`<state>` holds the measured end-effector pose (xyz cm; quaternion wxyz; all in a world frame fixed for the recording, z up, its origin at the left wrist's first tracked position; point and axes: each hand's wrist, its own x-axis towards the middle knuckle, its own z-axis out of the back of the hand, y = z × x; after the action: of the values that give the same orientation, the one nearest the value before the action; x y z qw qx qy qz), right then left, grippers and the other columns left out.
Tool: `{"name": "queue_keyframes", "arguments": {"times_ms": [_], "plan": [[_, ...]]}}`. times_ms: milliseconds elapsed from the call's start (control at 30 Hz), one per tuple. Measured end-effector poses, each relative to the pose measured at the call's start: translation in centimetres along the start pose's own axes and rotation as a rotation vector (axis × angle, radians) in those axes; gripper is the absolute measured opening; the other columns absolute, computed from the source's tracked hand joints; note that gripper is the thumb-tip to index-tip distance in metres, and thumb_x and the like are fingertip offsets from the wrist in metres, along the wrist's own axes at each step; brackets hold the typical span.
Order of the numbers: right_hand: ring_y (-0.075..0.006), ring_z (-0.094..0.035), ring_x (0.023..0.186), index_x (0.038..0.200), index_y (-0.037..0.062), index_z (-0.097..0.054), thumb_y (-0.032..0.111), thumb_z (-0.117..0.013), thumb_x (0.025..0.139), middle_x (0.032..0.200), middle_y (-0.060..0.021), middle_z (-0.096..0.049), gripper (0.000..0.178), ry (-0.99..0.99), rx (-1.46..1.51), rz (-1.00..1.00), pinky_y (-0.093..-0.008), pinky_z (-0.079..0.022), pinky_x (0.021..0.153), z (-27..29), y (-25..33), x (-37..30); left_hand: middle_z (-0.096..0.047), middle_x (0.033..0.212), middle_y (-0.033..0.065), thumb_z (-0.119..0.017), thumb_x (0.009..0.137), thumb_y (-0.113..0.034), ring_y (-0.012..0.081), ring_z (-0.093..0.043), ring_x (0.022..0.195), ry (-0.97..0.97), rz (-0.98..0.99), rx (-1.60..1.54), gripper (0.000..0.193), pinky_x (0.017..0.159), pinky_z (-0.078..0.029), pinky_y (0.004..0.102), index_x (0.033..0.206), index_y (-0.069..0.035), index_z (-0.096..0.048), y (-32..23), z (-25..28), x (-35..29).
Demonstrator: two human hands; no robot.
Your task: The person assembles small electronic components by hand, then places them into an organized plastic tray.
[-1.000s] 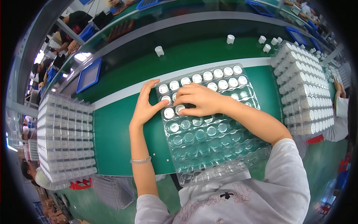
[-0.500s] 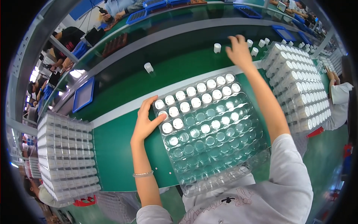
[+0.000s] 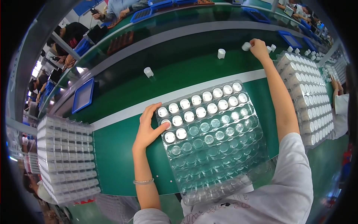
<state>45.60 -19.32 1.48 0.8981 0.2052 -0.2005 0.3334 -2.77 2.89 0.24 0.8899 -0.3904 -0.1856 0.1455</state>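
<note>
The green surface [image 3: 115,156] carries a clear moulded tray [image 3: 220,160], its near end reaching past the edge, between a left stack of filled trays [image 3: 67,160] and a right stack [image 3: 311,100]. Beyond a white strip [image 3: 130,111], white cylinders [image 3: 221,53] and a blue tray [image 3: 83,96] rest on a darker green stretch [image 3: 179,61].

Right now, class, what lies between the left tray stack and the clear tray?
In the head view: the left hand and forearm, green tabletop and two tiny pale specks.

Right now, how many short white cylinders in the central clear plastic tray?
18 cylinders: far row eight; second row eight, one partly under the left hand; third row two, leftmost.
</note>
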Motion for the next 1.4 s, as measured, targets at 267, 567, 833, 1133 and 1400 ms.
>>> {"name": "queue_keyframes", "arguments": {"times_ms": [267,567,833,1133,1400], "plan": [[-0.0353,-0.051,0.108,0.112,0.0133,-0.057,0.022,-0.059,0.074,0.125,-0.0129,-0.049,0.039,0.038,-0.156,0.054,-0.0429,-0.044,0.088,-1.9,3.0,1.4,-0.048,0.123,0.0112,-0.07,0.07,-0.024,0.0291,-0.043,0.115,-0.004,0.031,-0.013,0.059,0.099,-0.031,0.0383,0.121,-0.007,-0.048,-0.4,0.3,-0.3],[-0.0328,-0.055,0.102,0.105,0.0136,-0.057,0.017,-0.061,0.075,0.11,-0.0125,-0.057,0.031,0.359,-0.019,0.164,-0.0395,-0.046,0.085,-5.7,4.5,3.7,-0.048,0.122,0.0128,-0.07,0.07,-0.024,0.0302,-0.044,0.114,-0.002,0.011,-0.021,0.058,0.098,-0.032,0.0386,0.121,-0.006,-0.048,-0.3,0.0,-0.4],[-0.0292,-0.059,0.084,0.081,0.0062,-0.058,0.02,-0.068,0.067,0.089,-0.0123,-0.059,0.022,0.26,0.186,0.139,-0.0364,-0.046,0.073,-1.1,0.5,1.2,-0.047,0.122,0.0127,-0.068,0.072,-0.024,0.0307,-0.043,0.115,0.0,0.001,-0.004,0.058,0.099,-0.03,0.0394,0.123,-0.007,-0.047,-0.4,0.3,0.1],[-0.029,-0.057,0.085,0.081,0.006,-0.052,0.023,-0.07,0.072,0.091,-0.0112,-0.058,0.026,0.467,0.057,0.055,-0.0371,-0.045,0.081,-1.0,0.8,0.2,-0.047,0.123,0.0134,-0.068,0.074,-0.023,0.0306,-0.043,0.114,-0.028,-0.014,-0.085,0.054,0.098,-0.032,0.0383,0.122,-0.007,-0.049,-0.6,0.0,-0.4],[-0.0064,-0.055,0.082,0.092,0.0047,-0.054,0.019,-0.061,0.084,0.088,0.0005,-0.057,0.018,0.634,1.075,0.165,-0.022,-0.046,0.072,7.4,17.6,-9.4,-0.049,0.118,0.0125,-0.071,0.072,-0.014,0.0299,-0.048,0.109,-0.352,-0.348,0.048,0.049,0.091,-0.041,0.0363,0.116,-0.004,-0.052,-6.7,-3.4,0.3]]}}
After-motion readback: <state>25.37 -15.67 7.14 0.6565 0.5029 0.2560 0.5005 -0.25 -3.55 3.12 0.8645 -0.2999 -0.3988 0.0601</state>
